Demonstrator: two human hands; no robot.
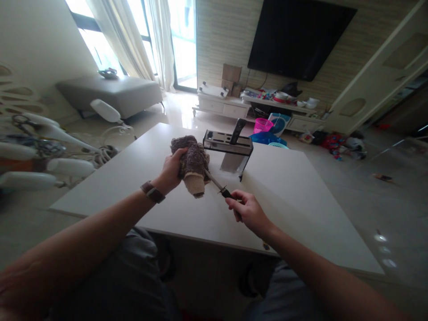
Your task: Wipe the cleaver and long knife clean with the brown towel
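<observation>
My left hand (173,168) is wrapped round a bunched brown cloth (195,159) with a beige part at its lower end. My right hand (243,206) grips the black handle of a thin metal rod (216,182), which looks like a sharpening rod. The rod's far end meets the right side of the cloth and is hidden there. Just behind them, a knife block (230,151) with a metal-edged slotted top stands on the white table (284,196). One black-handled tool (236,131) sticks up out of the block.
Beyond the table are a pink basket (263,125), a blue plastic item (264,137) and a low white cabinet (222,108). A grey bench (117,96) stands near the window. White lamp-like shapes (105,110) lie left of the table.
</observation>
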